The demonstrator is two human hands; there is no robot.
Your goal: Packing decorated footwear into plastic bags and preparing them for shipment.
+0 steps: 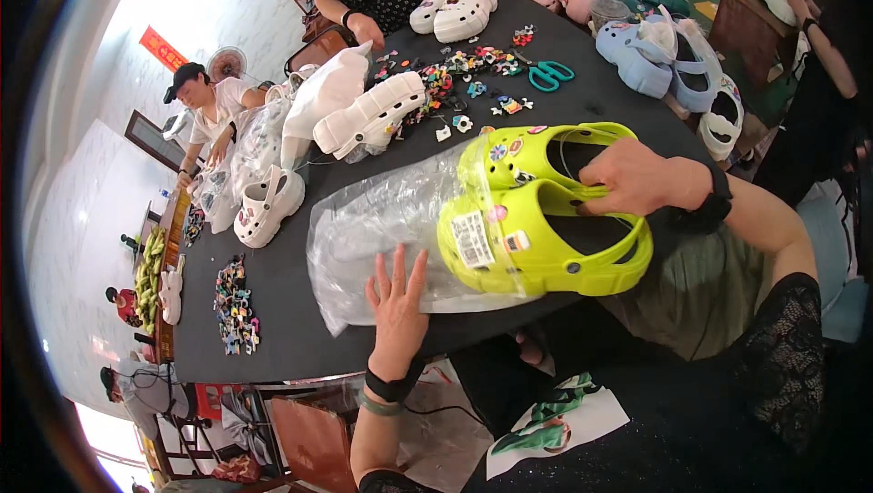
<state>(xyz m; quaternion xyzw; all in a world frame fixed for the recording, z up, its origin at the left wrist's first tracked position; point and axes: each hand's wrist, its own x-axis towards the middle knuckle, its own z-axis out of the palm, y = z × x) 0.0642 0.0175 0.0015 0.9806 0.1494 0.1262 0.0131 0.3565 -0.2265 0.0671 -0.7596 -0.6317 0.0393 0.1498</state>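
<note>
A pair of lime-green clogs (591,261) with small charms lies side by side on the dark table, toes pointing left. My right hand (637,176) is closed on the inner edges of both clogs where they meet. Their toes are inside the mouth of a clear plastic bag (364,229), which lies flat to the left. A white label (472,240) shows on the nearer clog's toe. My left hand (398,311) rests on the bag's near side, fingers stretched out and spread.
Beyond the bag lie loose charms (441,84), teal scissors (551,75) and white clogs (371,114). Another charm pile (236,306) sits at the left. Light-blue clogs (637,56) stand at the far right. Co-workers sit round the table (291,311), one person's hand (366,29) across from me.
</note>
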